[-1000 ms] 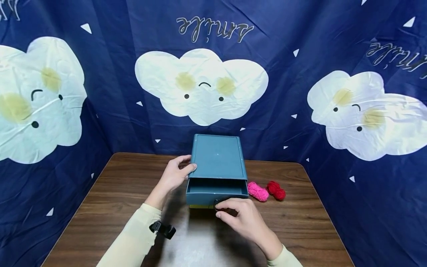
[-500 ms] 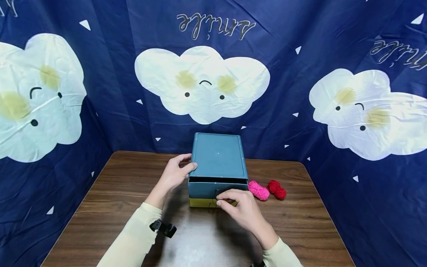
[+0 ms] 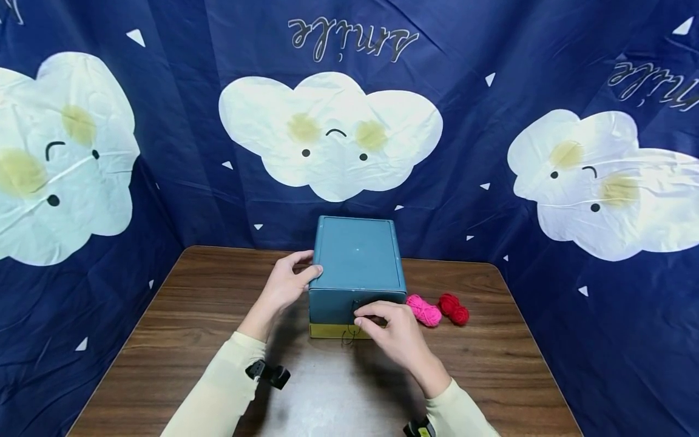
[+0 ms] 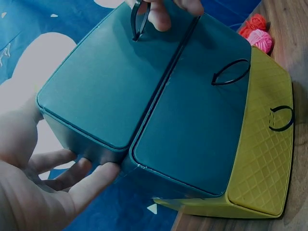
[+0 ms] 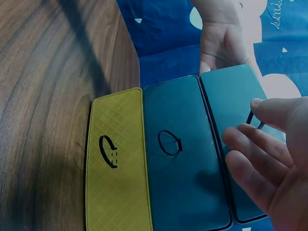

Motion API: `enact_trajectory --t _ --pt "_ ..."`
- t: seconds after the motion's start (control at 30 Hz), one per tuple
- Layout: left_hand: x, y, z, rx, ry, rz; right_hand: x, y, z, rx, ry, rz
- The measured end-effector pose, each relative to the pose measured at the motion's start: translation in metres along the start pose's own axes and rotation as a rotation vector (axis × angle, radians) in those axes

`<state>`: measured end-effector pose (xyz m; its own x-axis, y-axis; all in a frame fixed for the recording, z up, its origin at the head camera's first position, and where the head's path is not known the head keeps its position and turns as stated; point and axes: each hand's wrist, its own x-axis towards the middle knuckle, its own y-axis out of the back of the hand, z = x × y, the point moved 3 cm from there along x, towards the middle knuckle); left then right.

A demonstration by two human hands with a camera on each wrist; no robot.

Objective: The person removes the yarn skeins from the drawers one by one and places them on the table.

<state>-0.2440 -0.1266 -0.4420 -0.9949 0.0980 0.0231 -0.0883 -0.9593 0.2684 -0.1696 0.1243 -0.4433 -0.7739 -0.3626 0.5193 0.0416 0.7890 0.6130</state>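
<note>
A small drawer cabinet with a teal top stands at the back of the table, two teal drawers above a yellow bottom drawer. Each drawer front has a black loop pull. My right hand pinches the loop pull of the top drawer between thumb and fingers. That drawer is flush with the cabinet's front. Against the cabinet's left side rests my left hand, its fingers extended along the wall and its thumb at the top edge. The middle drawer is closed too.
A pink yarn skein and a red yarn skein lie just right of the cabinet. The wooden table ends at a dark blue cloud-print curtain behind and at both sides.
The top drawer, pulled out a second ago, has slid back into the cabinet. My right hand moved inward with its pull, while my left hand stayed at the side.
</note>
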Motion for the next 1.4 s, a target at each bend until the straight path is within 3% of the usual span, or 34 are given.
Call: enact_trajectory --t 0.27,0.87,1.17,1.4 --pt "-0.001 0.0 0.001 0.018 -0.014 0.009 0.001 -0.001 0.003 -0.021 -0.008 0.009" --pt "-0.002 0.003 0.002 0.026 -0.015 0.011 -0.014 0.005 0.019 0.081 -0.095 -0.002" --pt "-0.003 0.002 0.001 0.022 -0.008 0.005 -0.025 -0.008 0.032 0.074 -0.103 -0.052" --pt "-0.003 -0.001 0.002 0.016 -0.004 0.017 -0.035 -0.024 0.043 0.057 -0.161 -0.103"
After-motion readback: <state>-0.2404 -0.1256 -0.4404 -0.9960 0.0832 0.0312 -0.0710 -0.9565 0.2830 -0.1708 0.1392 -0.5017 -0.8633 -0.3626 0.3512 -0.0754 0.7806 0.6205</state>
